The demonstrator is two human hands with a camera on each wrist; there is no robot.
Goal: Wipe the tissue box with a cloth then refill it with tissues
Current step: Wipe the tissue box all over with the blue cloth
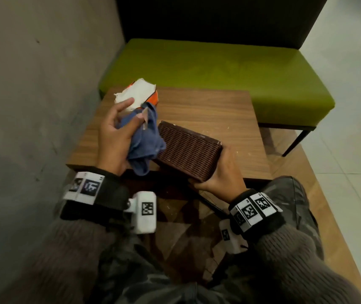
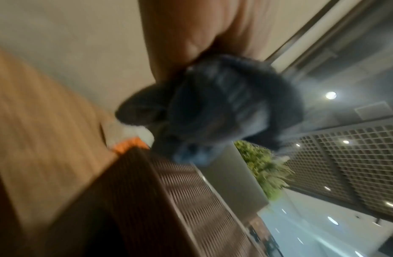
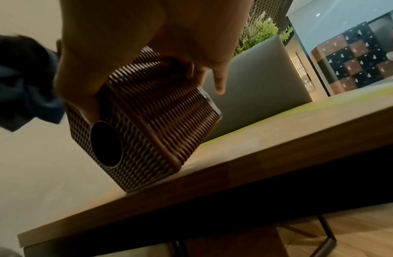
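Left hand (image 1: 113,137): bunched blue cloth (image 1: 146,139) gripped in the palm, index finger stretched out; cloth hangs against the far-left end of the tissue box (image 1: 186,152).
Right hand (image 1: 221,174): clamped on the near end of the box, thumb along one side, fingers wrapped over the other; one finger sticks out free in the right wrist view.
Box position: tipped up on one edge at the near edge of the table (image 1: 208,110), round opening (image 3: 106,143) facing down toward the person.
Box build: dark brown woven wicker pattern, rectangular, ribbed sides, smooth rim strip on corners.
Tissues: white stack in an orange pack (image 1: 140,95) at the far-left table corner, just behind the left hand, apart from the box.
Free room: right half of the tabletop open; wall (image 1: 32,84) tight on the left.
Table: wood-grain top, square edges, thin dark metal legs; a few pale specks on the right side.
Room: green cushioned bench (image 1: 230,73) with dark backrest beyond the table, grey concrete-look wall at left, pale floor tiles at right, wood floor under the table.
Left wrist view: motion-blurred, cloth and box only roughly legible.
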